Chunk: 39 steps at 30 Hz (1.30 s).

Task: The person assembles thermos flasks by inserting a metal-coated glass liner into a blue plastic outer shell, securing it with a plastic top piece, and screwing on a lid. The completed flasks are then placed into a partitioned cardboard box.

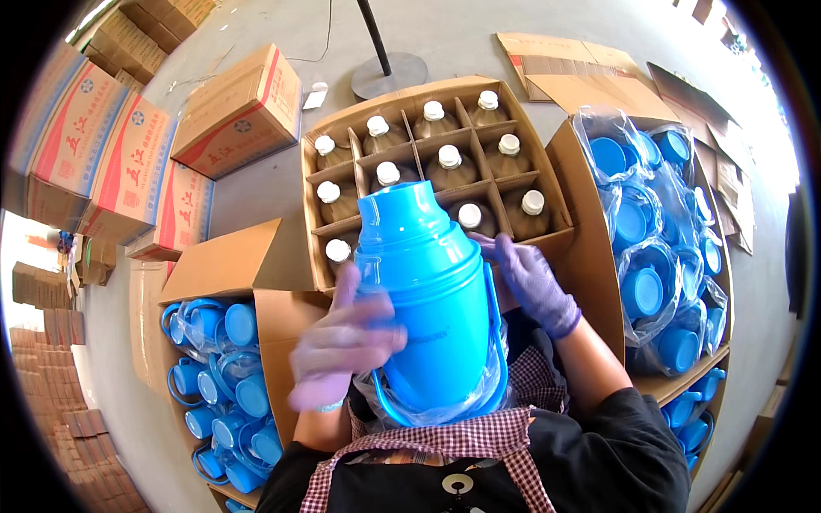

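While hands (539, 289) flank blue flask (434, 342), contact unclear, ctn (404, 102) w/ bottles (450, 159)

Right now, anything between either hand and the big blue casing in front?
Nothing visible: the left hand overlaps the blue casing at its left, and the right hand is by its upper right. Clear plastic bunches around its lower part, below the right hand.

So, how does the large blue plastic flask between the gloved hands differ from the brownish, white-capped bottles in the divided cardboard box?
The flask is blue; the bottles are brownish with white caps.
The flask has a handle; the bottles show none.
The flask is outside the box; the bottles sit inside.
Both taper upward.
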Each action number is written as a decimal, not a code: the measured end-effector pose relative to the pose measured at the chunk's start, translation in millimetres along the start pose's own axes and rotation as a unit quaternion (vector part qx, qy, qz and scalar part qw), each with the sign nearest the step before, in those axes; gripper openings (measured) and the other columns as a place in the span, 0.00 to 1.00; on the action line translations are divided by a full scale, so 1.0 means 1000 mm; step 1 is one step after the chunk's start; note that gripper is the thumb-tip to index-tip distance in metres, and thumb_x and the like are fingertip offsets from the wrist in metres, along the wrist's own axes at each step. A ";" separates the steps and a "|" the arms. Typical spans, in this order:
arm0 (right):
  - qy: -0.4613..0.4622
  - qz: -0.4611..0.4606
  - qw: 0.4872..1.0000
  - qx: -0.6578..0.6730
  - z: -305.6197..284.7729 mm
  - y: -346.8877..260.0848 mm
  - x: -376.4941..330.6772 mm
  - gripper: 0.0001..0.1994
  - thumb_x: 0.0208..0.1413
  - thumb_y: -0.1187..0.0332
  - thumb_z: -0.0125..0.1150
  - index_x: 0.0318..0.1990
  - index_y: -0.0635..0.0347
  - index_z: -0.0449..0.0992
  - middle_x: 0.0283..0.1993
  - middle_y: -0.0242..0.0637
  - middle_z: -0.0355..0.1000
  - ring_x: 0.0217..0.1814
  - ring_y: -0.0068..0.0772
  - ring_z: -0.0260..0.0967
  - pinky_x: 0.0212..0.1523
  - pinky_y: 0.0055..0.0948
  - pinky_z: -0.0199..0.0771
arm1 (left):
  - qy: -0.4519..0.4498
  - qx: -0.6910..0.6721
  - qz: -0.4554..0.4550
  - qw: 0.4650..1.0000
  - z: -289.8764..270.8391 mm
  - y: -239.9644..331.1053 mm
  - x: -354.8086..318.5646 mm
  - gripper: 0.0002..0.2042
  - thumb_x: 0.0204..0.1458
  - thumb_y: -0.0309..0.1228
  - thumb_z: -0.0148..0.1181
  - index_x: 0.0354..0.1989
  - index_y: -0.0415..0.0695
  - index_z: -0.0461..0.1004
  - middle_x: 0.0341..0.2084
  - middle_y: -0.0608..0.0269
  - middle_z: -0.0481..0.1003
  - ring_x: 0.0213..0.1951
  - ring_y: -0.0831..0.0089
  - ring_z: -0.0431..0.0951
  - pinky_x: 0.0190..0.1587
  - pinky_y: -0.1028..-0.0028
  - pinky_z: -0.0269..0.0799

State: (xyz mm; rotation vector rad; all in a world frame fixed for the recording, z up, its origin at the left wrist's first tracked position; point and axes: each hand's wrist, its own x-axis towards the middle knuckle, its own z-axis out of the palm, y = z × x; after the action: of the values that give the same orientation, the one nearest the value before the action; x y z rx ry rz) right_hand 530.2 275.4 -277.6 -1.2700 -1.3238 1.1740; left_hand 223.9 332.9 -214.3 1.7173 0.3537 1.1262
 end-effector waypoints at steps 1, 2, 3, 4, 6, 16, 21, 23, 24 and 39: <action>-0.008 0.081 0.997 0.011 -0.012 -0.001 0.003 0.28 0.71 0.56 0.50 0.71 0.65 0.64 0.75 0.55 0.59 0.77 0.50 0.58 0.75 0.39 0.56 | -0.012 -0.093 0.066 0.993 -0.007 -0.003 0.005 0.32 0.72 0.52 0.32 0.64 0.37 0.71 0.69 0.42 0.65 0.74 0.51 0.58 0.78 0.52 0.44; 0.026 -0.003 0.999 0.038 -0.009 -0.001 0.004 0.29 0.71 0.57 0.50 0.72 0.66 0.63 0.75 0.55 0.59 0.77 0.49 0.57 0.75 0.39 0.56 | 0.104 -0.051 -0.024 0.993 -0.004 -0.008 0.011 0.30 0.72 0.50 0.35 0.66 0.37 0.69 0.69 0.43 0.66 0.72 0.52 0.62 0.76 0.54 0.49; 0.060 -0.087 0.992 0.065 0.000 -0.003 0.006 0.29 0.71 0.57 0.50 0.72 0.67 0.62 0.76 0.54 0.59 0.78 0.48 0.57 0.75 0.39 0.55 | 0.207 -0.029 -0.114 0.971 -0.001 -0.016 0.023 0.28 0.73 0.48 0.37 0.68 0.37 0.66 0.68 0.44 0.66 0.70 0.52 0.66 0.74 0.55 0.53; 0.095 -0.156 0.978 0.097 0.014 -0.012 0.003 0.30 0.71 0.58 0.50 0.73 0.67 0.60 0.76 0.54 0.58 0.78 0.48 0.57 0.76 0.39 0.55 | 0.229 0.052 -0.199 0.951 -0.007 -0.029 0.050 0.30 0.72 0.48 0.41 0.73 0.38 0.60 0.69 0.46 0.66 0.66 0.54 0.71 0.71 0.59 0.61; -0.017 -0.182 0.981 0.062 0.024 -0.039 0.014 0.31 0.71 0.59 0.50 0.75 0.68 0.56 0.76 0.55 0.57 0.79 0.46 0.54 0.76 0.40 0.53 | 0.078 -0.154 -0.192 0.966 -0.014 -0.050 0.057 0.40 0.65 0.58 0.52 0.73 0.37 0.57 0.68 0.46 0.66 0.68 0.55 0.68 0.73 0.55 0.60; 0.028 -0.073 0.997 0.013 -0.037 -0.003 0.146 0.40 0.63 0.49 0.65 0.74 0.61 0.56 0.66 0.49 0.69 0.70 0.45 0.68 0.70 0.40 0.66 | 0.151 -0.288 -0.214 0.921 -0.049 -0.072 0.127 0.49 0.53 0.70 0.57 0.73 0.45 0.58 0.68 0.48 0.65 0.65 0.49 0.70 0.65 0.49 0.72; -0.020 0.045 0.883 -0.467 -0.021 0.137 0.117 0.47 0.40 0.56 0.81 0.68 0.58 0.62 0.59 0.51 0.74 0.60 0.55 0.74 0.60 0.44 0.74 | 0.293 -0.362 -0.174 0.868 -0.071 -0.115 0.054 0.42 0.56 0.67 0.55 0.72 0.51 0.61 0.68 0.50 0.66 0.66 0.49 0.69 0.67 0.44 0.69; 0.013 0.047 0.903 -0.426 -0.019 0.141 0.116 0.49 0.35 0.56 0.83 0.67 0.56 0.64 0.56 0.53 0.76 0.59 0.56 0.75 0.60 0.44 0.75 | 0.285 -0.347 -0.184 0.874 -0.069 -0.123 0.031 0.42 0.58 0.67 0.53 0.72 0.51 0.61 0.67 0.49 0.67 0.66 0.50 0.69 0.67 0.43 0.69; 0.017 0.018 0.906 -0.423 -0.022 0.140 0.113 0.47 0.35 0.57 0.82 0.66 0.56 0.63 0.55 0.52 0.76 0.58 0.55 0.75 0.59 0.44 0.75 | 0.272 -0.361 -0.188 0.872 -0.069 -0.127 0.023 0.41 0.59 0.67 0.52 0.72 0.50 0.61 0.67 0.48 0.67 0.66 0.51 0.69 0.67 0.44 0.69; 0.001 -0.431 0.895 -0.119 -0.106 -0.287 0.197 0.25 0.58 0.65 0.69 0.61 0.64 0.71 0.46 0.37 0.78 0.44 0.28 0.78 0.47 0.28 0.83 | 0.004 -0.576 -0.050 0.816 -0.090 -0.112 0.137 0.40 0.56 0.66 0.56 0.65 0.43 0.69 0.76 0.41 0.48 0.73 0.36 0.54 0.73 0.36 0.51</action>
State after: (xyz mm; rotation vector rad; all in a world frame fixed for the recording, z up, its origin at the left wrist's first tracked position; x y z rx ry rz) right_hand 595.4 473.7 20.9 -0.6741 -1.7942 0.3847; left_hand 252.0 528.5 -234.6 0.5931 -0.2359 0.9339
